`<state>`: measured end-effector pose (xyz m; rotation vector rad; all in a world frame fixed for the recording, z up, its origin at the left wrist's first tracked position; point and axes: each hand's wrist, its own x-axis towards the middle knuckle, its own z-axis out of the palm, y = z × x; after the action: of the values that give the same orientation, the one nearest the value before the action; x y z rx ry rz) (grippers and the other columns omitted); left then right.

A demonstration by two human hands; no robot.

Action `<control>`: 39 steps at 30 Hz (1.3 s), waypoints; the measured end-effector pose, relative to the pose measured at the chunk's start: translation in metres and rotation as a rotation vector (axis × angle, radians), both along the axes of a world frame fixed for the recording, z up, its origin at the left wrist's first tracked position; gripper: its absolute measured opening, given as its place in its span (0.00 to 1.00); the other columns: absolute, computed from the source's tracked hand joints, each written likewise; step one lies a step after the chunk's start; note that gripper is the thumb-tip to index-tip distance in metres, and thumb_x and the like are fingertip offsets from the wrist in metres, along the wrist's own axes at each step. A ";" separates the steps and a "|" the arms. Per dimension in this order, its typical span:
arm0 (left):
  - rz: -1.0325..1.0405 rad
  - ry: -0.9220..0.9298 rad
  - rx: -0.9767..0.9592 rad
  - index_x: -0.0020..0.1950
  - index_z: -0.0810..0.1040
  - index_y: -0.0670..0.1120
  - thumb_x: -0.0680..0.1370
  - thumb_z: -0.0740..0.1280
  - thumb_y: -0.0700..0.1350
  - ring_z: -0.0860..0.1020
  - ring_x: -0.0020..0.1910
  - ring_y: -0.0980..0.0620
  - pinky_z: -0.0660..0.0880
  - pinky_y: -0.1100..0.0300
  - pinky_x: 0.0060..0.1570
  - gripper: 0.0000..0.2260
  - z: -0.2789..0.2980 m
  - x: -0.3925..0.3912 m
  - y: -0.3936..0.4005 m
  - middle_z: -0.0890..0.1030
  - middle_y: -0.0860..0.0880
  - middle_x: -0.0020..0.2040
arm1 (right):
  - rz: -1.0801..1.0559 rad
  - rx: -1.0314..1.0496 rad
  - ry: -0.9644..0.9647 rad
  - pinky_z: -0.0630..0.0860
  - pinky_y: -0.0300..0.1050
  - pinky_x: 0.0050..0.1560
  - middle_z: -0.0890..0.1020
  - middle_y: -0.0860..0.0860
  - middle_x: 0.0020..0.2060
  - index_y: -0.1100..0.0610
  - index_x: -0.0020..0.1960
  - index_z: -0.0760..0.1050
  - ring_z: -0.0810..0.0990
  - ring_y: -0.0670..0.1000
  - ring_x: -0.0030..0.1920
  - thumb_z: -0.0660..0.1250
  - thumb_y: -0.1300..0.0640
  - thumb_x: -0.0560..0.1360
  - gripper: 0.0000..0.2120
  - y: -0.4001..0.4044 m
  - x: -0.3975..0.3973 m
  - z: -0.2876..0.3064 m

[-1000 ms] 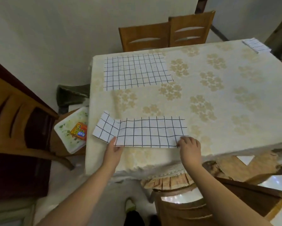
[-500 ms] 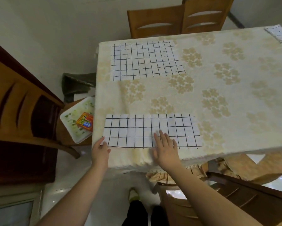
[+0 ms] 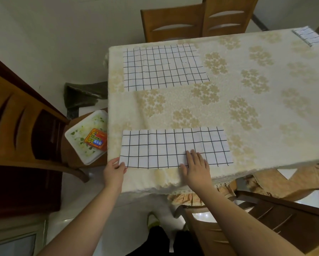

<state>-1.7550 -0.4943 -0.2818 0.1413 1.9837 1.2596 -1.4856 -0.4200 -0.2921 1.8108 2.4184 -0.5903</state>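
A white cloth with a black grid (image 3: 166,146), folded into a long strip, lies flat near the front edge of the table (image 3: 266,111). My left hand (image 3: 114,170) pinches its near left corner between thumb and fingers. My right hand (image 3: 197,168) lies flat with straight fingers on the cloth's near edge, right of the middle. A second, wider grid cloth (image 3: 162,67) is spread at the table's far left. A third grid cloth, folded small (image 3: 310,36), sits at the far right corner.
The table carries a cream tablecloth with flower print. Wooden chairs stand behind it (image 3: 193,17), at the left (image 3: 25,126) and at the near right (image 3: 256,218). On the left chair's seat lies a white tray (image 3: 77,143) with an orange packet (image 3: 96,139).
The cloth's raised left end has been laid flat. My right hand went from its right end to the middle and opened flat. My left hand now pinches the near left corner.
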 end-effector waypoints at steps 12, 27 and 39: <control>-0.432 0.256 0.294 0.51 0.78 0.52 0.77 0.69 0.43 0.80 0.43 0.55 0.75 0.64 0.45 0.05 0.085 0.079 0.040 0.82 0.52 0.42 | -0.345 -0.327 0.797 0.71 0.42 0.58 0.80 0.47 0.58 0.51 0.64 0.75 0.77 0.46 0.60 0.56 0.46 0.81 0.17 0.000 -0.016 0.069; -1.099 0.626 0.289 0.62 0.76 0.49 0.79 0.65 0.49 0.77 0.57 0.55 0.74 0.56 0.57 0.13 0.065 0.237 0.087 0.79 0.52 0.58 | -0.507 -0.247 0.610 0.64 0.45 0.29 0.63 0.50 0.23 0.57 0.29 0.61 0.63 0.52 0.27 0.65 0.61 0.71 0.17 0.088 0.086 0.092; -1.181 1.002 -0.135 0.79 0.52 0.51 0.80 0.43 0.58 0.47 0.77 0.54 0.48 0.53 0.75 0.28 -0.008 0.183 0.066 0.50 0.52 0.79 | -0.542 -0.351 0.550 0.60 0.42 0.29 0.66 0.49 0.25 0.55 0.31 0.63 0.63 0.49 0.27 0.63 0.59 0.76 0.16 0.108 0.132 0.039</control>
<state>-1.5716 -0.4287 -0.2894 1.8400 2.0496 0.2123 -1.3540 -0.3121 -0.2535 2.3553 1.8435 -1.6259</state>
